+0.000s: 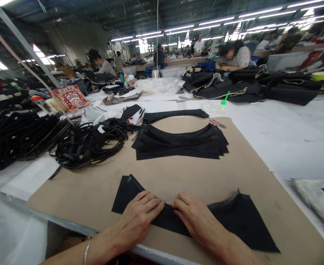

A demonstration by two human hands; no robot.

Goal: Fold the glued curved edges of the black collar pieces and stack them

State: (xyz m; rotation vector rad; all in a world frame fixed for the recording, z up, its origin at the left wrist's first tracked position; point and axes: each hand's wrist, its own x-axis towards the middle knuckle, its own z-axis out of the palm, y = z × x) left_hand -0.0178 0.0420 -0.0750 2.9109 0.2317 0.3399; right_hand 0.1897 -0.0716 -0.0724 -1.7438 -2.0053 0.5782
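Observation:
A black fabric piece (242,219) with a concave curved top edge lies flat on the brown board near its front edge. My left hand (140,215) rests on its left-middle part, fingers bent and closed along the curved edge. Opposite it, my right hand (192,215) presses the same edge just right of the centre, its fingers curled together and the fingertips partly hidden. A narrow folded band stands up along the edge on either side of my hands. Beyond them lies a stack of similar curved black pieces (178,147), with another curved black piece (175,115) behind it.
The brown board (95,191) lies on a white table. Bundled black strips (90,145) and stacked black pieces (18,140) sit at left. Pink-handled thread snips (218,123) and a green-tipped item (225,98) lie behind the stack. Several people work in the background.

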